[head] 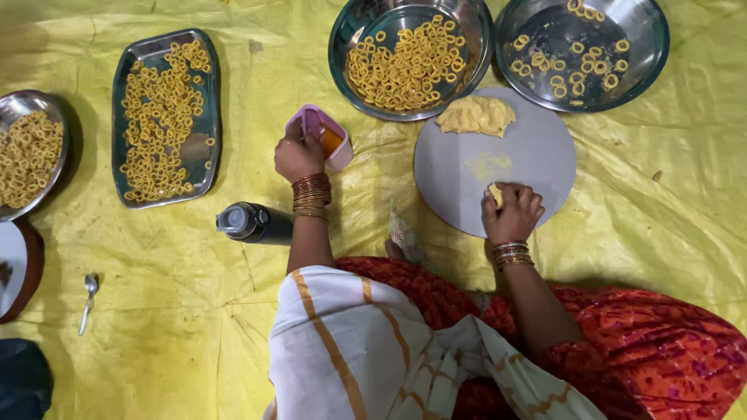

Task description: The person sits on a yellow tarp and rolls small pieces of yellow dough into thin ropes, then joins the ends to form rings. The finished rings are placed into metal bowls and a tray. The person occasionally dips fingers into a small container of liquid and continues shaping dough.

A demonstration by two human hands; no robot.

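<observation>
My left hand (297,155) reaches into a small pink box (336,152) that holds something orange; its fingers are bent at the box's rim. On a round grey board (537,148), my right hand (512,211) is closed on a small piece of yellow dough (495,193) near the front edge. A bigger lump of yellow dough (476,115) lies at the board's far edge. Both wrists wear bangles.
Two round steel bowls (471,23) (650,23) with dough rings stand beyond the board. A rectangular steel tray (123,93) of rings and another round plate (14,105) lie to the left. A dark bottle (253,222) lies on the yellow sheet, a spoon (88,299) at lower left.
</observation>
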